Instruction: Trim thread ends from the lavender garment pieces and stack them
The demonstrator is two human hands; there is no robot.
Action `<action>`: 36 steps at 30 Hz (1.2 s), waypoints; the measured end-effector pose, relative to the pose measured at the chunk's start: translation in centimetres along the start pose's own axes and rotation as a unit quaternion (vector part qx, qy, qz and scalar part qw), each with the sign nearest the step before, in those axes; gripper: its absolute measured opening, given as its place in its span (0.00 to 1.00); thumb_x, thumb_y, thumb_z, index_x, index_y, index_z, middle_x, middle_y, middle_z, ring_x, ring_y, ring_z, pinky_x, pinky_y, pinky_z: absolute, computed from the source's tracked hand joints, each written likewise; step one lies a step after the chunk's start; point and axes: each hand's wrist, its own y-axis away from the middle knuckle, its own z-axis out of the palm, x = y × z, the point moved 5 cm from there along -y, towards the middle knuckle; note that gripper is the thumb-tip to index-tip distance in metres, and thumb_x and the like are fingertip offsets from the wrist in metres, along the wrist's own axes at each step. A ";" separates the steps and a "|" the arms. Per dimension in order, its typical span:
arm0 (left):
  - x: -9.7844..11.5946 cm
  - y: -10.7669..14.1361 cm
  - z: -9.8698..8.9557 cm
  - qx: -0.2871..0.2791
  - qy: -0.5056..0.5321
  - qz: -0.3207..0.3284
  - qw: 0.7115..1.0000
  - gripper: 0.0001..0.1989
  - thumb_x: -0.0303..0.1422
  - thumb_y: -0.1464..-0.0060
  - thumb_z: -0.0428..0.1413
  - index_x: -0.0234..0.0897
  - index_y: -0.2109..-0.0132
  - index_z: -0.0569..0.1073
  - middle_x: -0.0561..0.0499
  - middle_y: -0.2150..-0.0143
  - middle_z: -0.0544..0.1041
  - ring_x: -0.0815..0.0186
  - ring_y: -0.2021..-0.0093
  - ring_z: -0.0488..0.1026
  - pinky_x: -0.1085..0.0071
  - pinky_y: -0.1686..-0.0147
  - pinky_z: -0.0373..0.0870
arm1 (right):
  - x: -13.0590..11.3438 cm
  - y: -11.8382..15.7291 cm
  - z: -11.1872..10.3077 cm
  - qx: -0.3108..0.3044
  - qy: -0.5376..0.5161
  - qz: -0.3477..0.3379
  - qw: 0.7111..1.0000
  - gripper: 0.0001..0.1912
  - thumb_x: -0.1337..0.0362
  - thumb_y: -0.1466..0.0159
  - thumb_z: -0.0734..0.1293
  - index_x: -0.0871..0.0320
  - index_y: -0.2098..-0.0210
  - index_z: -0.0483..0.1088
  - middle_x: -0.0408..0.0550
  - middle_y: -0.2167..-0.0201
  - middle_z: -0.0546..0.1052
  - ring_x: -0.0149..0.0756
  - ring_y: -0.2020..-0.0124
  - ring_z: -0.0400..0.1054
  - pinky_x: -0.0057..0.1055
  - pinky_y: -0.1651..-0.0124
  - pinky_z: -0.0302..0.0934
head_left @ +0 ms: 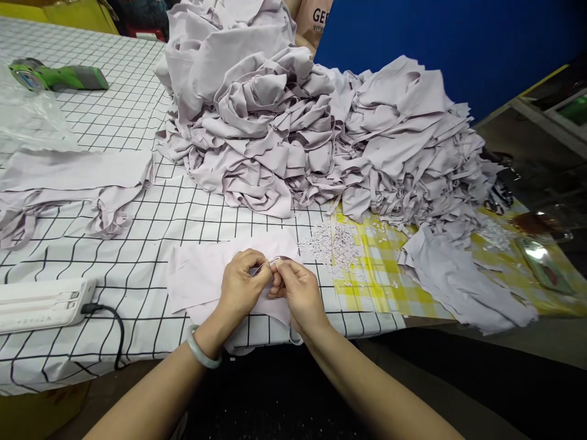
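A pale lilac garment [197,275] lies spread at the table's front edge, under both my hands. Its fabric looks thin, and a narrow strap [274,261] comes up from it between my fingertips. My left hand [241,281] is closed in a pinch on the strap, thumb against the bent forefinger. Close beside it, my right hand [300,292] pinches the same strap, with a small light-coloured piece at the fingertips too tiny to make out. Just right of my hands is a scatter of tiny pale pieces [334,244].
Tall heaps of lilac garments [257,110] fill the table's far side. Another garment [77,174] lies at the left, below a green handheld tool [59,76]. A white power bank [46,304] with a black cable [118,327] sits front left. At right, a lilac garment [463,284] overhangs the edge.
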 end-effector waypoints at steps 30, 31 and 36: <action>1.2 5.5 -12.1 0.057 -0.194 0.110 0.973 0.10 0.30 0.40 0.52 0.39 0.55 0.76 0.45 0.49 0.77 0.60 0.45 0.73 0.57 0.42 0.70 | 1.4 11.6 -8.0 -0.041 0.430 -0.334 0.838 0.10 0.62 0.36 0.67 0.51 0.56 0.77 0.52 0.58 0.79 0.47 0.53 0.73 0.45 0.48 0.66; 1.2 7.0 -12.4 0.062 -0.205 0.117 0.970 0.09 0.29 0.41 0.52 0.38 0.56 0.76 0.45 0.51 0.77 0.60 0.47 0.74 0.58 0.44 0.71 | 2.3 11.4 -7.1 -0.121 0.432 -0.296 0.843 0.10 0.62 0.35 0.66 0.51 0.56 0.77 0.51 0.58 0.80 0.45 0.55 0.74 0.43 0.50 0.68; 0.2 12.6 -10.1 0.042 -0.192 0.146 0.970 0.12 0.24 0.41 0.51 0.38 0.51 0.72 0.43 0.50 0.75 0.60 0.47 0.73 0.60 0.46 0.72 | 7.5 10.2 -1.7 -0.298 0.497 -0.117 0.807 0.25 0.57 0.38 0.69 0.58 0.43 0.71 0.59 0.44 0.75 0.52 0.43 0.68 0.49 0.43 0.63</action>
